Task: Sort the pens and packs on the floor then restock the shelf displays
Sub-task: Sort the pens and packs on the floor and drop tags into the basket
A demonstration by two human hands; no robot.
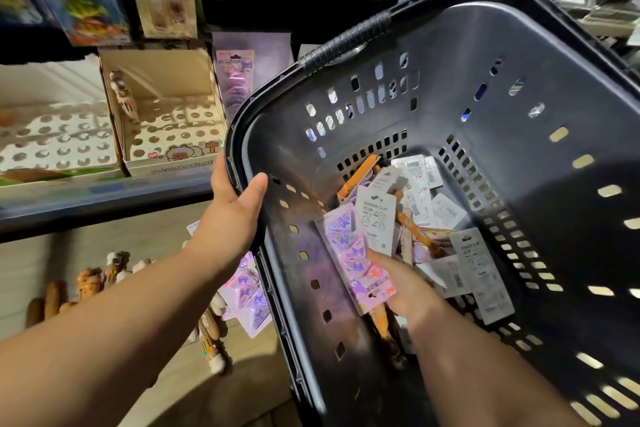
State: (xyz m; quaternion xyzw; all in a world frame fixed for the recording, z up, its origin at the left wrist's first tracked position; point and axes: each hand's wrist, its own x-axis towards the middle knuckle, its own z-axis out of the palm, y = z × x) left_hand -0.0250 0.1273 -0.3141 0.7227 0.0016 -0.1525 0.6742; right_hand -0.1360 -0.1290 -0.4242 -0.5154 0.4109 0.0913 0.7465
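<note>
Your left hand (235, 211) grips the near rim of the tilted black basket (242, 121), thumb hooked inside and fingers wrapped outside. Your right hand (407, 291) is down in the basket at lower centre of the frame. It appears to hold the pink pack (349, 253), with the thumb on the pack's right edge and the fingers hidden beneath it.

The pack's long axis runs from upper left to lower right, and its lower end sits at your palm. The sorted pile lies the other way. Floor pens (90, 281) and a matching floor pack (249, 302) are at lower left, beyond the basket wall and under your left forearm. To get there, the pack likely has to come up over that rim. Your left hand is nearer the pile but is busy with the basket.

The pack is a glossy pink card carrying purple cartoon triangles in a column. Around it lie white binder-clip cards (375, 218) and an orange pen (356, 177).
</note>
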